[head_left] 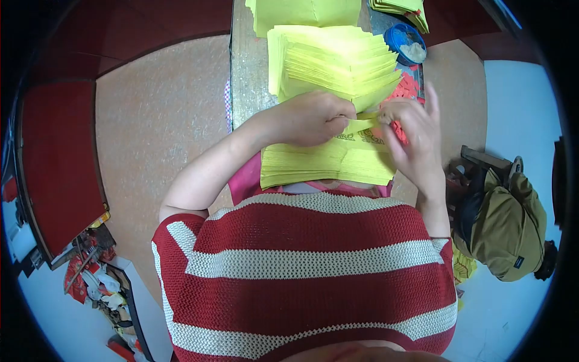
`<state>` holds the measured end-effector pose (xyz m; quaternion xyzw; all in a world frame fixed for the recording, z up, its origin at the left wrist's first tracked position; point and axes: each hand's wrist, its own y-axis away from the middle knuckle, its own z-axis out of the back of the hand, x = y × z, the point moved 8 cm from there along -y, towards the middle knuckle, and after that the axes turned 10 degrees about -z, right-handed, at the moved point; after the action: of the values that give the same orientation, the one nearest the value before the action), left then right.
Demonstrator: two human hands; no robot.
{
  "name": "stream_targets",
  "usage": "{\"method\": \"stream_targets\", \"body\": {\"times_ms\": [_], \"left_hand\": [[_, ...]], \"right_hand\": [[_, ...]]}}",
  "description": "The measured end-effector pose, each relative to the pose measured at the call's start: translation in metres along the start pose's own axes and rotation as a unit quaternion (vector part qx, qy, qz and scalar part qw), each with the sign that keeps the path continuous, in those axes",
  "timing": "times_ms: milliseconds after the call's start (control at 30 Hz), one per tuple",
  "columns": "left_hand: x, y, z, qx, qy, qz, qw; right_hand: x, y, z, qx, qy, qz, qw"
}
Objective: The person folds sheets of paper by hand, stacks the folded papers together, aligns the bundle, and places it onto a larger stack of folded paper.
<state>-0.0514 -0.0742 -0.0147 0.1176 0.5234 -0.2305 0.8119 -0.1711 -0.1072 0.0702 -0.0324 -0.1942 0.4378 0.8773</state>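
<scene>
My left hand [322, 119] is closed with thumb and fingers pinching a folded strip of yellow paper [362, 125]. At the strip's other end, my right hand [413, 130] grips it between thumb and fingertips, with one finger raised. Beneath the hands lies a stack of yellow sheets [325, 163] with dark printed patterns. Just beyond them, a thick fanned pile of yellow paper [332, 57] stands on the table. Small red paper pieces [405, 87] lie beside my right hand, partly hidden by it.
A blue round tub [405, 44] holding pale material sits at the table's [250, 72] right edge. More yellow paper [307, 15] lies at the far end. On the right is a chair with an olive bag [509, 226]; on the left, a dark red panel [60, 169].
</scene>
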Motion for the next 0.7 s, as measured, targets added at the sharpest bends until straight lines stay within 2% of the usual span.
{"method": "stream_targets", "body": {"times_ms": [33,100,133,200,233,300,333,400,533,600,633,700], "left_hand": [[0.003,-0.002,0.003,-0.011,0.003,0.003,1.000],[0.003,-0.002,0.006,-0.020,0.006,0.005,1.000],[-0.001,0.000,0.021,-0.091,-0.006,0.005,0.996],[-0.016,0.007,0.046,-0.212,-0.066,-0.002,0.975],[-0.023,0.010,0.049,-0.213,-0.065,0.000,0.975],[-0.048,0.020,0.055,-0.247,-0.081,-0.073,0.963],[-0.048,0.022,0.053,-0.247,-0.082,-0.074,0.963],[-0.039,0.018,0.020,-0.086,-0.133,-0.068,0.985],[-0.015,0.014,0.008,-0.092,-0.168,-0.054,0.980],[0.001,0.012,0.004,0.008,0.004,0.079,0.997],[0.003,0.013,0.002,0.009,0.004,0.079,0.997],[-0.003,0.013,-0.001,-0.016,-0.006,0.013,1.000]], "right_hand": [[0.006,0.003,0.005,0.002,0.001,0.000,1.000],[0.026,0.011,0.000,0.076,0.052,0.018,0.996],[0.030,0.021,-0.015,0.141,0.041,0.027,0.989],[0.023,0.021,-0.021,0.139,0.017,0.024,0.990],[0.020,0.019,-0.024,0.141,-0.010,0.025,0.990],[0.012,0.010,-0.025,0.107,-0.003,0.016,0.994],[0.007,0.005,-0.024,0.091,-0.022,-0.005,0.996],[0.003,-0.004,-0.022,0.048,-0.039,-0.019,0.998],[0.014,0.006,-0.023,0.069,-0.041,0.001,0.997],[0.013,0.014,-0.027,0.126,-0.032,-0.016,0.991],[0.013,0.013,-0.025,0.126,-0.032,-0.017,0.991],[0.010,0.006,-0.015,0.086,-0.067,-0.036,0.993]]}}
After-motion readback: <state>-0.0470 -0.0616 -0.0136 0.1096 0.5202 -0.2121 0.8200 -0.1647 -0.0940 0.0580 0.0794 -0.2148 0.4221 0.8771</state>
